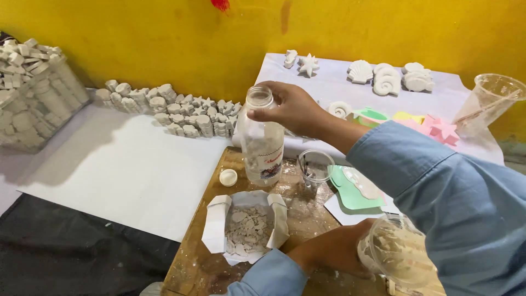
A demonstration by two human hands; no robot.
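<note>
Our right hand point(293, 107) reaches across and closes its fingers around the neck of a clear plastic bottle point(262, 142), which stands upright and uncapped on the wooden board point(192, 268); its small white cap point(228, 177) lies just beside it on the board. Our left hand point(334, 252) is wrapped around a clear plastic cup point(397, 249) smeared with pale paste, held tilted at the board's near edge. We judge that a grip so high on the neck could let the bottle swing or tip when lifted, spilling the whitish bits inside. Directly below sits an open paper box of white broken pieces point(247, 227), and a small clear cup point(314, 167) stands close at the bottle's right, so a careless sweep could knock either one. Near that cup lies a green mould point(350, 192). Further off, white shell casts point(383, 77) rest on a pale cloth, small white castings point(175, 112) line the yellow wall, and another clear cup point(487, 98) stands at far right.
</note>
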